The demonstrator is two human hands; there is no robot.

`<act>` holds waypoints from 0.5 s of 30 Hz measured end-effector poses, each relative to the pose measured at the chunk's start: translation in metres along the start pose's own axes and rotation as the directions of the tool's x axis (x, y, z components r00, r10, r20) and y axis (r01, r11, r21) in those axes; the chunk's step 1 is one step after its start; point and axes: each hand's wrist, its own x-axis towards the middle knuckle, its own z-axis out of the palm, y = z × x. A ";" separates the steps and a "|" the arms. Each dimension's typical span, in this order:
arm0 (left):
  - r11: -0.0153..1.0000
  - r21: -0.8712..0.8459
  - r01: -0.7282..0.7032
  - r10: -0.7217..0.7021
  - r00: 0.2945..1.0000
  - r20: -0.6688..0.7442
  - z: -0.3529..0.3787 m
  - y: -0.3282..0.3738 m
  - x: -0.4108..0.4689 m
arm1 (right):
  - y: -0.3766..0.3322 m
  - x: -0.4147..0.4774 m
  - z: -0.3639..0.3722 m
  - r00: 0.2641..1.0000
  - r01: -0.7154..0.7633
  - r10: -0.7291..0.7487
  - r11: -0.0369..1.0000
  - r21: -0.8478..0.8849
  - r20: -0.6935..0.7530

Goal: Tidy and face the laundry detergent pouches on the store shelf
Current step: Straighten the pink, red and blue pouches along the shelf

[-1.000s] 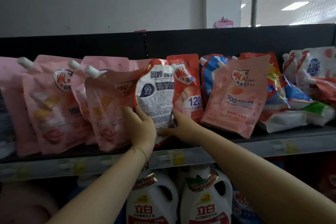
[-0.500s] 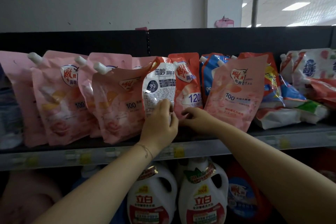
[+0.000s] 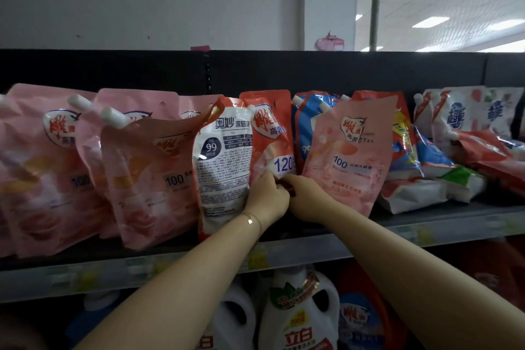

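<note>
A red and white pouch (image 3: 223,159) stands on the shelf (image 3: 426,221) with its printed back facing me. Right behind it is a red-orange pouch (image 3: 270,133) marked 120. My left hand (image 3: 267,197) and my right hand (image 3: 305,197) meet at the lower part of that red-orange pouch, fingers curled on its bottom edge. Several pink pouches (image 3: 147,176) lean to the left, and another pink pouch (image 3: 348,156) leans to the right of my hands.
Blue pouches (image 3: 308,128) stand behind the right pink pouch. Further right, mixed bags (image 3: 460,150) lie piled flat. White detergent jugs (image 3: 298,318) stand on the shelf below. A dark back panel (image 3: 312,71) closes the shelf.
Both hands have risen from the base of the red and white pouch and come together at the red-orange pouch behind it. The red and white pouch now stands upright on its own.
</note>
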 end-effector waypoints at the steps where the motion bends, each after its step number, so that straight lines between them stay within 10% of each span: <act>1: 1.000 -0.015 -0.004 0.004 1.000 -0.006 0.003 0.002 0.005 | 0.005 0.002 -0.004 0.999 -0.011 0.012 1.000 0.018 -0.050; 15: 0.997 0.043 0.062 -0.065 0.993 0.094 0.067 0.039 0.047 | 0.087 -0.042 -0.062 0.902 -0.145 0.021 0.956 -0.256 -0.431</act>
